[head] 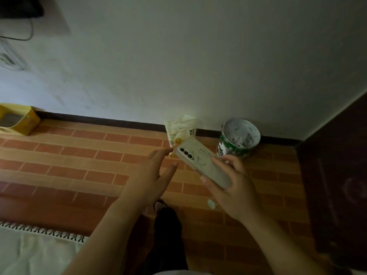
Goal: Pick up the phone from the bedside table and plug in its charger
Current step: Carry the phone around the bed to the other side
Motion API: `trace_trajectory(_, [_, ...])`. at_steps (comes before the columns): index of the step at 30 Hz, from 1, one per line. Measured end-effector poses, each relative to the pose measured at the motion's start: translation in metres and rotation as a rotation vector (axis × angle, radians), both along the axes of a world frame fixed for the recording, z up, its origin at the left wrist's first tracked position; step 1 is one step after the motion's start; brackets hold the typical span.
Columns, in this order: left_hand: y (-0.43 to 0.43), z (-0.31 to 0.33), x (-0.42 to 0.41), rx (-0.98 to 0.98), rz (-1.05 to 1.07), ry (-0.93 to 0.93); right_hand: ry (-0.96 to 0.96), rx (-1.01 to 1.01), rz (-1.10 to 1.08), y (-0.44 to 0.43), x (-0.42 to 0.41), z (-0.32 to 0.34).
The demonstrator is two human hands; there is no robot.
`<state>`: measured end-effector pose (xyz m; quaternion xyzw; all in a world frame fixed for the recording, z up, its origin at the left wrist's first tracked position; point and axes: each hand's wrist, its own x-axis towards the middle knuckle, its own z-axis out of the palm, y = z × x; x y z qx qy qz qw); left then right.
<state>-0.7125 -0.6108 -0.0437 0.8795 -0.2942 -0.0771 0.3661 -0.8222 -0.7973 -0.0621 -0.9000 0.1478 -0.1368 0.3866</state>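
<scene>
My right hand [232, 187] holds a phone [200, 159] in a pale case printed with a plant, back side up, camera end pointing up and left. Fingers wrap its lower half. My left hand [153, 173] hovers open just left of the phone, fingers spread, one fingertip near the phone's camera corner. No charger plug or cable shows near my hands. At the top left a dark device with a black cable [25, 30] hangs on the wall.
A brick-pattern floor [89, 159] lies below. A green-and-white round bin [239, 137] and a pale packet [180, 130] stand by the white wall. A yellow box [19, 120] sits far left. Dark wooden furniture [337, 175] stands at right. A white fringed cloth [29, 251] is lower left.
</scene>
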Motion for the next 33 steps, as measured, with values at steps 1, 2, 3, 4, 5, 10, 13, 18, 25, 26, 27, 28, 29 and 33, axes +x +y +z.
trace_trajectory(1, [0.0, 0.0, 0.023, -0.01, 0.015, -0.004, -0.005, -0.002, 0.022, -0.002, 0.027, -0.001])
trace_trajectory(2, [-0.001, 0.001, 0.047, -0.014, 0.028, -0.01, -0.01, -0.01, 0.04, -0.005, 0.054, -0.001])
trace_trajectory(3, [0.0, 0.003, 0.072, -0.009, 0.041, -0.016, -0.009, -0.025, 0.055, -0.007, 0.082, -0.001])
trace_trajectory(4, [0.002, 0.004, 0.096, 0.001, 0.056, -0.025, -0.005, -0.037, 0.067, -0.008, 0.11, 0.0])
trace_trajectory(5, [0.005, 0.006, 0.121, 0.016, 0.07, -0.036, -0.003, -0.041, 0.074, -0.008, 0.138, 0.002])
trace_trajectory(10, [0.029, 0.018, 0.23, 0.077, 0.169, -0.084, -0.032, 0.003, 0.175, 0.002, 0.259, 0.014])
trace_trajectory(13, [0.046, 0.021, 0.274, 0.049, 0.266, -0.077, -0.037, 0.001, 0.255, 0.011, 0.32, 0.019])
trace_trajectory(18, [0.079, 0.021, 0.317, 0.024, 0.455, -0.059, -0.017, 0.015, 0.411, 0.039, 0.414, 0.018])
trace_trajectory(25, [0.119, 0.026, 0.406, 0.113, 0.732, -0.035, -0.026, 0.06, 0.682, 0.091, 0.558, 0.017])
trace_trajectory(26, [0.124, 0.027, 0.419, 0.111, 0.771, -0.038, -0.032, 0.082, 0.712, 0.097, 0.578, 0.016])
trace_trajectory(27, [0.129, 0.027, 0.433, 0.112, 0.805, -0.041, -0.033, 0.1, 0.738, 0.102, 0.599, 0.015])
trace_trajectory(28, [0.132, 0.027, 0.444, 0.12, 0.833, -0.038, -0.025, 0.116, 0.757, 0.107, 0.617, 0.014])
trace_trajectory(29, [0.136, 0.026, 0.455, 0.128, 0.859, -0.027, -0.015, 0.132, 0.777, 0.111, 0.634, 0.013])
trace_trajectory(33, [0.155, 0.023, 0.484, 0.129, 0.941, 0.034, 0.008, 0.172, 0.885, 0.131, 0.685, 0.007])
